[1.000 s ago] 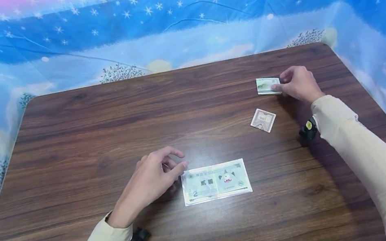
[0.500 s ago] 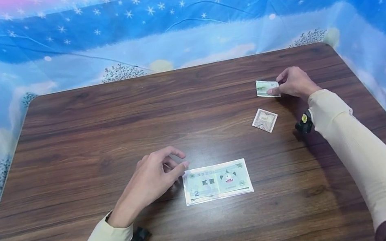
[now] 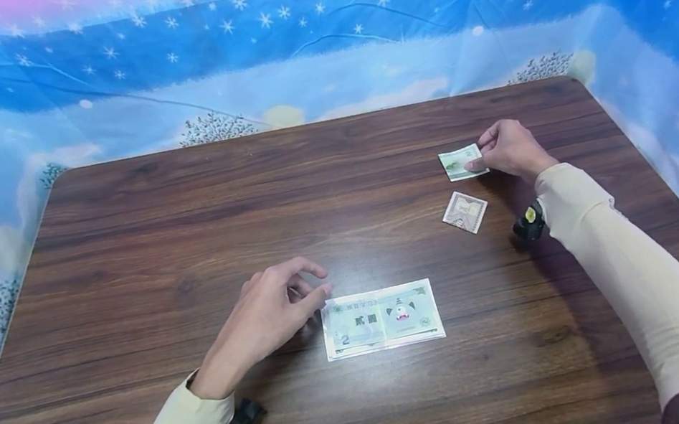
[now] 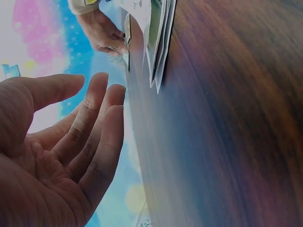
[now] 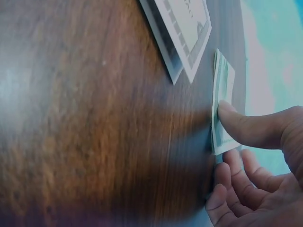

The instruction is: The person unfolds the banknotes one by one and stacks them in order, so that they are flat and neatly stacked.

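Observation:
In the head view, my right hand (image 3: 515, 150) pinches a small folded green banknote (image 3: 455, 164) at its right end, toward the back right of the table. The right wrist view shows the thumb (image 5: 255, 128) lying on top of that note. A brown folded banknote (image 3: 465, 212) lies just nearer to me, its layers springing apart. My left hand (image 3: 269, 312) hovers with bent, relaxed fingers by the left corner of a stack of pale green banknotes (image 3: 387, 317). Nothing is between its fingers in the left wrist view, where the stack's layered edges (image 4: 161, 52) show.
The dark wood table (image 3: 197, 217) stretches out on every side of the notes. A blue snowflake-patterned cloth (image 3: 289, 38) hangs behind the table and along both sides.
My right hand has shifted a little to the left and toward me with the folded green banknote, which has turned slightly. The left hand, the stack and the brown note look the same.

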`<state>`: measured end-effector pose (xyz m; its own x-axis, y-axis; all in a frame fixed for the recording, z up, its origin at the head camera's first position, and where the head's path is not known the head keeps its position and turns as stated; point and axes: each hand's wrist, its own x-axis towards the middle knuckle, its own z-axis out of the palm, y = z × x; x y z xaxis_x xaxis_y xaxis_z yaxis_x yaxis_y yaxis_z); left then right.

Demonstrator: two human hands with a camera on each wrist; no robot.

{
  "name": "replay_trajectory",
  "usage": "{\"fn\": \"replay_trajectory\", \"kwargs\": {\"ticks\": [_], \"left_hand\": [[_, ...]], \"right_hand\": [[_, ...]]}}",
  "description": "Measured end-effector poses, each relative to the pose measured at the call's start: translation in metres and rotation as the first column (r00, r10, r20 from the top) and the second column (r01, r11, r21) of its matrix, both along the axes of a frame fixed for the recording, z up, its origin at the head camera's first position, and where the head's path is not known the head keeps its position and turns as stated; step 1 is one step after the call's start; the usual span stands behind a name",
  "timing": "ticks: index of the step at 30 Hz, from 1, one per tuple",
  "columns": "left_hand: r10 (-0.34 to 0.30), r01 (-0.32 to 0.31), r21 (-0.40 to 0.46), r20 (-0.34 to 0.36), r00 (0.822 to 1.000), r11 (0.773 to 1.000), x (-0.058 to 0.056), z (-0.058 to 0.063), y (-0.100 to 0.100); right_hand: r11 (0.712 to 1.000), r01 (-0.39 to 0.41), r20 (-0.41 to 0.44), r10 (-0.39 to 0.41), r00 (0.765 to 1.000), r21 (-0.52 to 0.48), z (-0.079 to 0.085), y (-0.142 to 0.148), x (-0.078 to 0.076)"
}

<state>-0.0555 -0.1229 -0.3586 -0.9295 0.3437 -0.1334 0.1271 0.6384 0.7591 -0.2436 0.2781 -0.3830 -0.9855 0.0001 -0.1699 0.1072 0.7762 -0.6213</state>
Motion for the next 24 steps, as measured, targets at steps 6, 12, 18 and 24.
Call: {"fn": "replay_trajectory", "kwargs": {"ticks": [6, 12, 18, 24], "left_hand": [[0.005, -0.005, 0.008, 0.013, 1.000, 1.000, 0.000, 0.001, 0.000], [0.003, -0.004, 0.020, 0.008, 1.000, 1.000, 0.000, 0.001, 0.000], [0.019, -0.019, 0.032, -0.006, 1.000, 0.999, -0.001, 0.001, 0.002], [0.033, -0.032, 0.071, -0.010, 0.999, 0.997, -0.001, 0.003, 0.005]], "right_hand": [[0.998, 0.015, 0.013, -0.014, 1.000, -0.067, 0.003, -0.003, 0.003], [0.977, 0.051, 0.068, -0.038, 0.997, -0.207, 0.012, -0.009, 0.008], [0.976, 0.051, 0.062, -0.039, 0.997, -0.210, 0.027, -0.014, 0.017], [0.980, -0.050, -0.019, 0.047, 0.999, -0.190, 0.039, -0.025, 0.037]]}}
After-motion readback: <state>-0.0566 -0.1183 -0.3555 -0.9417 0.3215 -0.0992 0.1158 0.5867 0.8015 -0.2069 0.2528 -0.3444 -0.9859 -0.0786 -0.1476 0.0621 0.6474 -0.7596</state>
